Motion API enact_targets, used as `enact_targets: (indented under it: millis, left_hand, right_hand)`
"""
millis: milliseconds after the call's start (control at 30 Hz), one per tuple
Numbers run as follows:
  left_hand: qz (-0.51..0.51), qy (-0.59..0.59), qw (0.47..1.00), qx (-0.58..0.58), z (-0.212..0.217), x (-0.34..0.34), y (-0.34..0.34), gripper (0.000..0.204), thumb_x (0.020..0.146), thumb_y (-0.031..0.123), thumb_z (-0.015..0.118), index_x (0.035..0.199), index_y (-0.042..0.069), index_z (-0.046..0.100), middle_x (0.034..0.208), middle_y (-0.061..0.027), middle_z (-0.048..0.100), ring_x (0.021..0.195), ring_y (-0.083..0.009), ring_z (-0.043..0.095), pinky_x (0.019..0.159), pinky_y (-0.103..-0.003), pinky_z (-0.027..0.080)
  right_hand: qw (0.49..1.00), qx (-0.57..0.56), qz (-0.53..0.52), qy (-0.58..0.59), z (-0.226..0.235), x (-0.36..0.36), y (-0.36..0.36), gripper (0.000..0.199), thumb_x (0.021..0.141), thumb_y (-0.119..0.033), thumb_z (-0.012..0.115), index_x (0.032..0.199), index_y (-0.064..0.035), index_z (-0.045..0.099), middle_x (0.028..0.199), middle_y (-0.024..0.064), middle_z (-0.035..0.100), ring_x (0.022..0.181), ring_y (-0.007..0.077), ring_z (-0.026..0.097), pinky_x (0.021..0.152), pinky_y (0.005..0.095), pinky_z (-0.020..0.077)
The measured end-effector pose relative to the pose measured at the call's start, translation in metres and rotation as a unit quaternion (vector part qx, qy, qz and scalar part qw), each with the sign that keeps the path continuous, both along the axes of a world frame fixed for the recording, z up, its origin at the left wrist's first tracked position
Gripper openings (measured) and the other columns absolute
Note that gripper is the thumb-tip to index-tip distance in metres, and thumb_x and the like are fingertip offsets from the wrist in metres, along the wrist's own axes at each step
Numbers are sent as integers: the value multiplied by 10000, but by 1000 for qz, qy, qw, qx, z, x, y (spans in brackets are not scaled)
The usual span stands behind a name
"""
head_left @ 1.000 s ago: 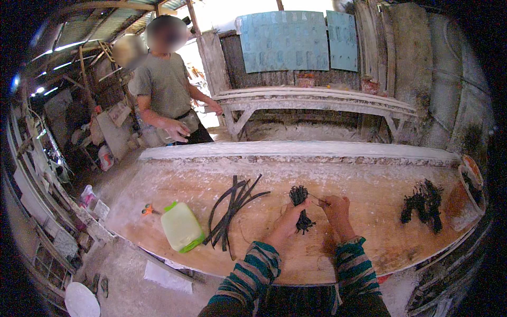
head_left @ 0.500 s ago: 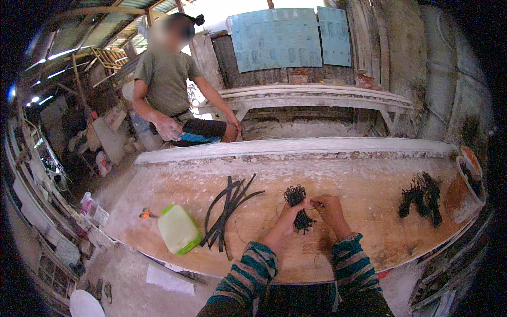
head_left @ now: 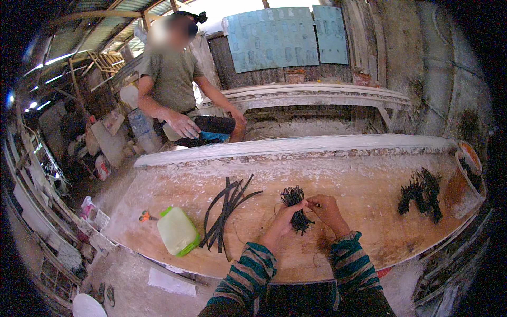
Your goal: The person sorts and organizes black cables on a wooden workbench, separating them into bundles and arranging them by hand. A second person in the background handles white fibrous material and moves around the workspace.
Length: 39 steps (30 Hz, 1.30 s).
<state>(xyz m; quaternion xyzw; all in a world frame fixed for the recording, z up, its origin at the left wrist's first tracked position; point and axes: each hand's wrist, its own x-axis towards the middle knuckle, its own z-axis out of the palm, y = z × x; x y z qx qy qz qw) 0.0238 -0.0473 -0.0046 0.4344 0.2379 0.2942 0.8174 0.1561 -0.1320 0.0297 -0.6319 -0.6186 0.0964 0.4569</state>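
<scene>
My left hand is closed round the middle of a bundle of thin black looped cords. Loops fan out above my thumb, and the loose ends hang below it over the wooden tabletop. Right beside it, the fingers of my right hand are pinched together at the bundle's side. Whatever they hold is too small to make out. Left of my hands lie several flat black strips, crossing one another. A pale container with green ends rests beside those strips.
Orange-handled scissors lie at the left. More black cord bundles are at the right, near a clear tub with dark contents. A white-coated ledge runs along the far edge. Beyond it sits another person, one hand dusted white.
The other person's hand has moved slightly right and lower. My hands stay at the bundle with almost the same grip; the whole view has shifted slightly.
</scene>
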Motion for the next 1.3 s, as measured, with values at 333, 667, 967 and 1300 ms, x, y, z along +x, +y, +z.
enact_targets:
  millis: [333,667,967,1300]
  left_hand:
    - [67,-20,996,-54,1,-3,12,140,785,173,621,853,62,568,748,-30,569,611,-153,552,481,-304,471]
    - [42,40,998,10,2,1,4,163,784,142,579,893,20,573,755,-61,594,573,-179,580,422,-344,500]
    - [16,31,999,3,4,-4,2,217,779,127,567,973,28,557,822,-64,589,675,-155,584,551,-280,502]
    - [-3,58,907,417,-38,-7,29,316,768,107,555,1074,43,507,963,-71,587,820,-167,570,674,-292,486]
  right_hand:
    - [978,-50,85,186,-14,20,5,187,742,-106,651,906,-19,630,775,40,624,724,107,560,661,261,459]
    - [929,-83,200,300,8,-13,-3,193,742,-84,659,929,-40,638,888,9,622,791,96,553,721,246,443]
    - [981,125,107,-103,11,-29,-7,243,656,-54,681,889,-118,646,882,51,586,808,219,553,718,322,438]
    - [954,63,79,-282,9,-34,-8,312,724,-154,642,1023,-224,586,1165,-74,540,1229,255,329,975,555,117]
